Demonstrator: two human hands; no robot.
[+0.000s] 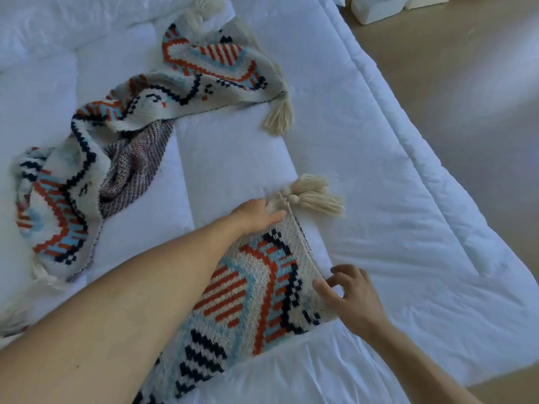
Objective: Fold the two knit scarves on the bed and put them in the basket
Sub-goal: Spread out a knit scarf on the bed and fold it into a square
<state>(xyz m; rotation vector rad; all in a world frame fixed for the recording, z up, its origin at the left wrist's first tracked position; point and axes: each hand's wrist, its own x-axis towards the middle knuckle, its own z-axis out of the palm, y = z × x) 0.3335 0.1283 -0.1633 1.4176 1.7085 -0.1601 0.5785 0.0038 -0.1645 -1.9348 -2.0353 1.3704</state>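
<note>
A cream knit scarf (248,293) with orange, blue and navy patterns lies flat on the white bed, near me, its cream tassels (309,196) at the far end. My left hand (256,214) rests flat on the scarf's far-left corner by the tassels. My right hand (350,295) touches the scarf's right edge with spread, slightly bent fingers. A second scarf (122,135) of the same pattern lies crumpled and twisted across the bed further back and to the left. No basket is in view.
The white quilted bed cover (393,199) fills most of the view. Its right edge runs diagonally beside a tan floor (466,97). White boxes (376,7) stand on the floor at the top right.
</note>
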